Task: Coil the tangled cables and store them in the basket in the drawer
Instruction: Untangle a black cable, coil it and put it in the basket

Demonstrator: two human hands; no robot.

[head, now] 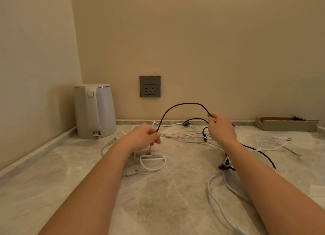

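Observation:
A black cable arches in the air between my hands. My left hand pinches one end of the arch just above the marble counter. My right hand pinches the other end, a little higher and further right. Below the hands, white cables and more black cable lie tangled over the counter. A white plug lies near my left forearm. No basket or drawer is in view.
A white kettle stands in the left corner. A grey wall socket sits behind the cables. A grey and orange holder lies at the back right. More white cable trails to the right.

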